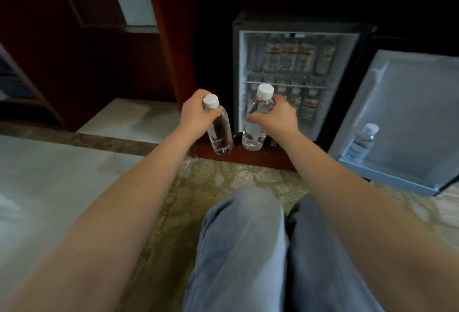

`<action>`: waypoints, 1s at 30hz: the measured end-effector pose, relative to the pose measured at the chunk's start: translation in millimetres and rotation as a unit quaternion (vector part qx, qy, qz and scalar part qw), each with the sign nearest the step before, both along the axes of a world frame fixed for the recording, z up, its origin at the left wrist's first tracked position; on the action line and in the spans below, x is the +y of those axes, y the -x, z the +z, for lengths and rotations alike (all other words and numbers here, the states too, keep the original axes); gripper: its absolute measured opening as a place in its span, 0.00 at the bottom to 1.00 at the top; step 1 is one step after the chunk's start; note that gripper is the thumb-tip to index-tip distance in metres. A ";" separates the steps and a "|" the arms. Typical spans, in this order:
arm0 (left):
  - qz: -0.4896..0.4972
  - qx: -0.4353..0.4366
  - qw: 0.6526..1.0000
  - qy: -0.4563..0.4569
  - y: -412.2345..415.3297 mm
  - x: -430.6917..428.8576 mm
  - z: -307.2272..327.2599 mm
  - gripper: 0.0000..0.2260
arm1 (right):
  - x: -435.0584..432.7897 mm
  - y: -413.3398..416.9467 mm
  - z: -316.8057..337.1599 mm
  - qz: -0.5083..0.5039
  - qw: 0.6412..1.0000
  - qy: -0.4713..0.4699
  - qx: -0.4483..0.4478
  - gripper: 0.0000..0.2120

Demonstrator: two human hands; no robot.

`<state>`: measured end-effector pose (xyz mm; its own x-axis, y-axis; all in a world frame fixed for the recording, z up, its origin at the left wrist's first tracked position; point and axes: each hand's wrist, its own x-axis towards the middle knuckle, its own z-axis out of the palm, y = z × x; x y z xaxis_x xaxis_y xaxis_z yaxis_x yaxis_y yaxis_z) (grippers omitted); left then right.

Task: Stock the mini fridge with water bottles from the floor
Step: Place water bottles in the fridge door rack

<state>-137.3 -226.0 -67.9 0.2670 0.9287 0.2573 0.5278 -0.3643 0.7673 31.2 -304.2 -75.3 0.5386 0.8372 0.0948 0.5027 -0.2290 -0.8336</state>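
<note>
My left hand (196, 113) grips a clear water bottle (219, 133) with a white cap, held upright just left of the fridge. My right hand (278, 115) grips a second water bottle (253, 133), also white-capped, in front of the fridge's lower left corner. The mini fridge (237, 68) stands open in a dark cabinet. Several labelled bottles stand on its upper shelf (285, 84) and several more below it. Its door (407, 113) hangs open to the right, with one bottle (361, 141) in the door rack.
My knees in blue jeans (243, 237) rest on a patterned carpet (223, 177) in front of the fridge. A dark wooden cabinet wall (169, 38) rises left of the fridge. A pale stone floor (49, 175) lies to the left.
</note>
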 end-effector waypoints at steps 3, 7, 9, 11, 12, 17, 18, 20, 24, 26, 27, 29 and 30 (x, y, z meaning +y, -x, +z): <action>-0.047 -0.002 0.999 0.001 -48.3 -10.6 5.6 0.13 | -20.1 -35.5 -4.0 -0.049 0.999 -0.009 0.015 0.30; -0.099 0.009 0.995 0.002 -111.6 -27.7 3.4 0.14 | -49.7 -82.6 -13.1 -0.095 0.995 -0.004 0.021 0.27; -0.120 0.018 0.993 0.004 -144.4 -37.3 -1.9 0.15 | -67.3 -109.5 -19.7 -0.125 0.992 0.008 0.022 0.26; -0.149 0.027 0.988 0.010 -175.0 -46.1 -8.4 0.15 | -84.3 -134.7 -26.7 -0.154 0.987 0.019 0.030 0.27; -0.163 0.033 0.986 0.011 -189.2 -49.7 -11.7 0.15 | -91.9 -146.5 -30.4 -0.168 0.985 0.024 0.033 0.27; -0.208 0.052 0.977 0.018 -250.2 -66.0 -25.8 0.14 | -122.2 -198.5 -50.4 -0.227 0.972 0.041 0.042 0.26; -0.213 0.055 0.975 0.021 -260.4 -68.7 -28.6 0.14 | -126.3 -208.0 -54.8 -0.238 0.969 0.042 0.046 0.27; -0.224 0.058 0.972 0.030 -278.7 -72.8 -35.2 0.14 | -132.5 -225.7 -62.5 -0.253 0.965 0.046 0.052 0.27; -0.233 0.079 0.969 0.035 -309.5 -76.4 -49.0 0.14 | -135.4 -258.0 -77.6 -0.278 0.958 0.041 0.057 0.28; -0.238 0.090 0.967 0.038 -321.8 -75.9 -56.9 0.14 | -132.2 -273.1 -84.6 -0.286 0.956 0.036 0.059 0.29; -0.239 0.094 0.966 0.040 -327.4 -75.3 -61.0 0.14 | -130.1 -280.2 -87.1 -0.287 0.955 0.036 0.062 0.30; -0.240 0.102 0.964 0.046 -336.6 -73.8 -68.5 0.13 | -125.0 -292.9 -92.5 -0.282 0.957 0.038 0.064 0.31; -0.241 0.105 0.964 0.050 -340.5 -72.8 -72.1 0.13 | -122.5 -298.4 -95.6 -0.277 0.958 0.040 0.063 0.31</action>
